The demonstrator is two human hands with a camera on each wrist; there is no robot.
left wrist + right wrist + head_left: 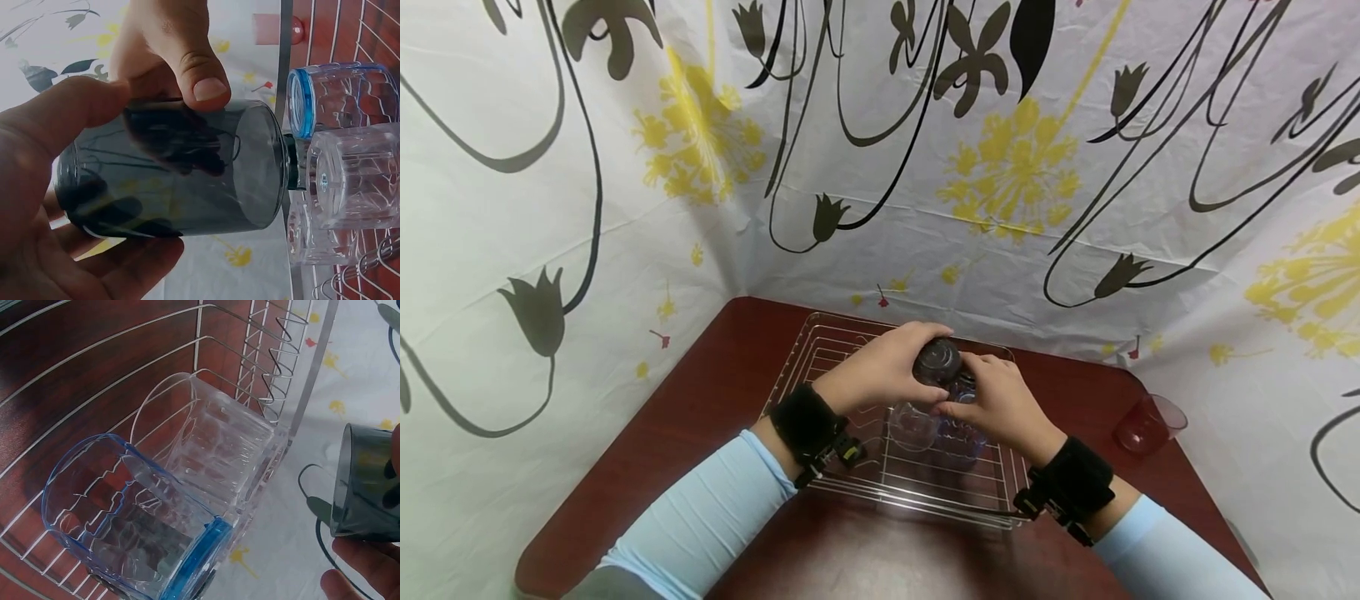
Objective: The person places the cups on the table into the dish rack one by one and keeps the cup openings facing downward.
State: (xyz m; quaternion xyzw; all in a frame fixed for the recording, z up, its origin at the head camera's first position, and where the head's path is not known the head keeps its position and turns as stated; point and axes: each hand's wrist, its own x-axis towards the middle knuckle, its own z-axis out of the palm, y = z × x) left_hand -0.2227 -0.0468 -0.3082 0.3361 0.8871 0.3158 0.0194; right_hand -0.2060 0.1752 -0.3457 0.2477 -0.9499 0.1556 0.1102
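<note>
A dark grey see-through glass is held bottom up above the wire rack, its open mouth facing down. My left hand grips it from the left, thumb on the near side and fingers behind. From the other side my right hand holds it too; the right thumb lies along the wall of the glass in the left wrist view. Below, a clear cup and a blue-tinted cup stand upside down on the rack. Another clear cup shows beside them.
The metal wire rack lies on a dark red table. A reddish see-through cup lies tilted at the table's right edge. Flower-patterned cloth hangs close around the back and sides.
</note>
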